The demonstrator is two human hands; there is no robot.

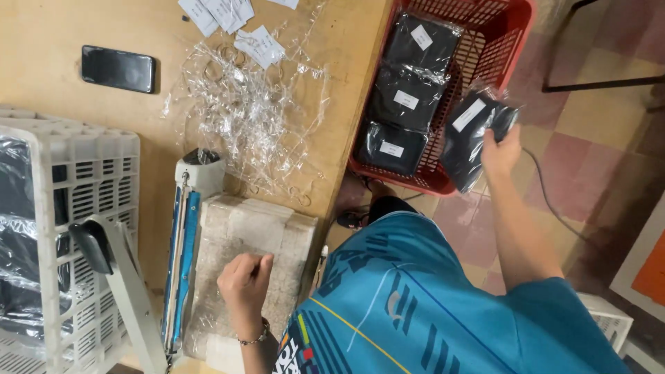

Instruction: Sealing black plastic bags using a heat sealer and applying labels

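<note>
Right hand [500, 149] sat right of centre in the upper half of frame, arm stretched out over the tiled floor. Fingers were closed around a black packet in clear wrap [471, 135] with a white label, gripped at its right end; the packet hung at the right edge of the red basket [516, 41], overlapping the rim. Three similar wrapped black packets [409, 90] lay stacked inside the basket, upper centre-right.

Left hand [244, 280] was at lower centre-left, well apart from the held packet. It was loosely curled, knuckles up, resting on a whitish padded block [277, 228] on the wooden table [41, 28]; can't tell if it gripped anything. Bracelet on that wrist.

Just left of the block: a heat sealer [183, 242] with a blue strip, its lever arm with black knob [93, 246] raised. Further left, a white plastic crate [83, 180] holding more wrapped dark items.

Upper centre of table: a heap of clear plastic scraps [249, 118] and white paper labels [222, 14]. A black phone [118, 68] lay face up at upper left.
</note>
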